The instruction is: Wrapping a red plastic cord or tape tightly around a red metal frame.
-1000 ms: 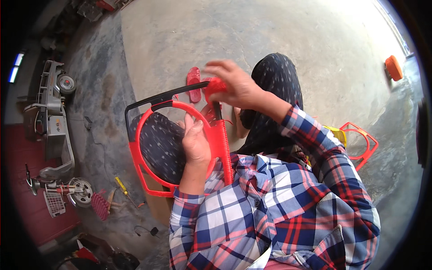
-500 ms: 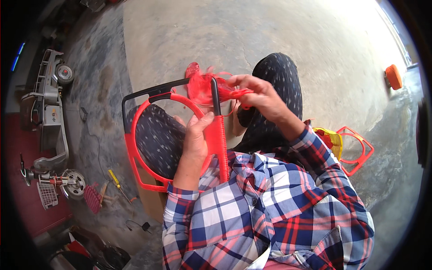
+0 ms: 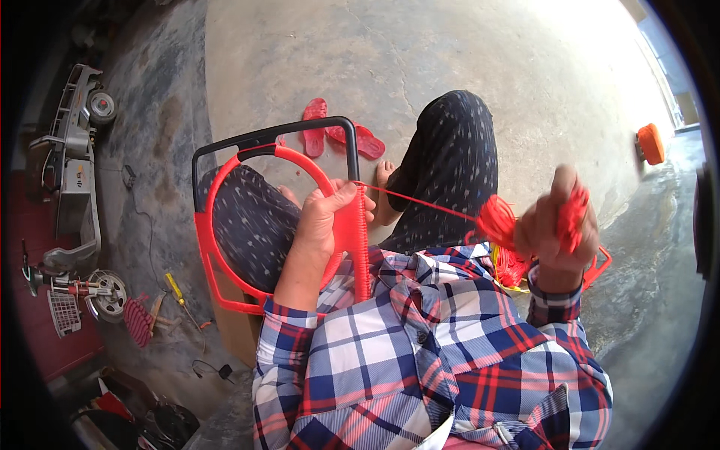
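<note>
My left hand (image 3: 324, 219) is closed around the right side of a black rectangular frame (image 3: 247, 141), whose sides and inner ring are largely wrapped in red cord. The frame rests over my lap, with its upper bar and upper right corner bare black. From its right bar, just above my left fingers, a red cord (image 3: 427, 203) runs taut to a looped bundle of red cord (image 3: 496, 222). Out to the right, my right hand (image 3: 556, 229) grips that bundle; loops stick out on both sides of the fingers, which are somewhat blurred.
Red slippers (image 3: 314, 127) lie on the concrete floor beyond my feet. Partly hidden under my right arm is a yellow container (image 3: 510, 286) with red cord. To the left are a yellow-handled screwdriver (image 3: 175, 289), a small bicycle (image 3: 90, 292) and a grey vehicle (image 3: 78, 176).
My right hand has swung right and toward me with the cord bundle, away from the frame's top corner. The cord now stretches straight between them. The frame has shifted slightly left.
</note>
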Demonstrator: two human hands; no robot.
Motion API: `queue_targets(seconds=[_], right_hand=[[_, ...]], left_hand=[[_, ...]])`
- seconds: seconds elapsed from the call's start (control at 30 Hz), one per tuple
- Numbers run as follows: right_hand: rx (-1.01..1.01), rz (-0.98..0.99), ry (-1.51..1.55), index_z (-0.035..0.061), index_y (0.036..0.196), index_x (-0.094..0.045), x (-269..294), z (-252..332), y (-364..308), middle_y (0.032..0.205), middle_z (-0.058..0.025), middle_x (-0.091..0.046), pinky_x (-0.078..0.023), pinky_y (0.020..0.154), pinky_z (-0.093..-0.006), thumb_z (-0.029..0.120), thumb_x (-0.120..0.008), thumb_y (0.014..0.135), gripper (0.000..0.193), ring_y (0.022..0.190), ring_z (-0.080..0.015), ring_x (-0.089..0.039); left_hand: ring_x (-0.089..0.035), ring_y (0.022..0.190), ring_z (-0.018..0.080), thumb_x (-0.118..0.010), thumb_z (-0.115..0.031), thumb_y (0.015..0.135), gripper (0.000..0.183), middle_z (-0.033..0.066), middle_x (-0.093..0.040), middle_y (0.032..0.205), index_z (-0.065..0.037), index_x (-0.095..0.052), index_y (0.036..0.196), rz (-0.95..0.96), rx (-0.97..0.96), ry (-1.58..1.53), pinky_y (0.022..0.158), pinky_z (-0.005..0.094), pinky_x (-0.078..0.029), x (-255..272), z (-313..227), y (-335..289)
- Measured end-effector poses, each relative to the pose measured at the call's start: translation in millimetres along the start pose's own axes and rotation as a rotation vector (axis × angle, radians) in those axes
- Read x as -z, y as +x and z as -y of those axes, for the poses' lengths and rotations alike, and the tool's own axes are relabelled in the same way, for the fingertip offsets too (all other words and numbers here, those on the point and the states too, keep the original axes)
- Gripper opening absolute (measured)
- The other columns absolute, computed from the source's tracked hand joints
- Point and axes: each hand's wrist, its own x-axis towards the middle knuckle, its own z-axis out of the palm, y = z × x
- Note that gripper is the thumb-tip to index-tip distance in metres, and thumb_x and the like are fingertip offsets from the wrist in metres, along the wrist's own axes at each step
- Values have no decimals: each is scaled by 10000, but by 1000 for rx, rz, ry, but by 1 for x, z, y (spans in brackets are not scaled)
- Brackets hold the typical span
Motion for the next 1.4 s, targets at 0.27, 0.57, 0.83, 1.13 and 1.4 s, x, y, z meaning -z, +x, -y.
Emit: queue_targets(seconds=[0.27, 0.57, 0.83, 1.13, 1.4], right_hand=[[571, -20, 386, 22, 978, -459, 45, 108, -26, 684, 35, -339, -334, 553, -310, 164, -423, 988, 147, 550, -112, -300], [-362, 411, -942, 74, 1062, -665, 11, -84, 37, 1021, -113, -600, -494, 860, -366, 102, -581, 838, 241, 960, -277, -598], [-253, 25, -735, 46, 1166, -607, 5, -144, 120, 909, -50, -634, -486, 776, -313, -12, -606, 767, 403, 818, -171, -597], [-249, -27, -510, 14, 1024, -630, -15, -135, 134, 864, -2, -650, -472, 729, -243, 93, -672, 866, 182, 777, -83, -570], [-537, 225, -1015, -19, 938, -627, 41, -51, 78, 990, -82, -653, -468, 787, -301, 129, -634, 691, 288, 908, -142, -604]], left_hand=[[-639, 609, 233, -621, -156, 890, 150, 152, -646, 728, -16, -598, 939, -79, -23, -80, 568, 329, -541, 12, 3, 10], [-656, 647, 249, -611, -113, 889, 91, 157, -643, 742, -53, -542, 893, 16, -37, -115, 581, 349, -565, 3, 1, 2], [-665, 675, 264, -628, -121, 881, 105, 144, -645, 772, -58, -550, 912, 50, -23, -103, 578, 367, -571, -1, 5, -5], [-670, 682, 260, -649, -122, 866, 142, 137, -657, 825, -47, -585, 968, 131, -27, -149, 566, 368, -576, 0, 6, -1], [-661, 666, 254, -642, -116, 871, 139, 130, -649, 827, -49, -567, 968, 48, -21, -171, 571, 373, -569, 0, 0, -3]])
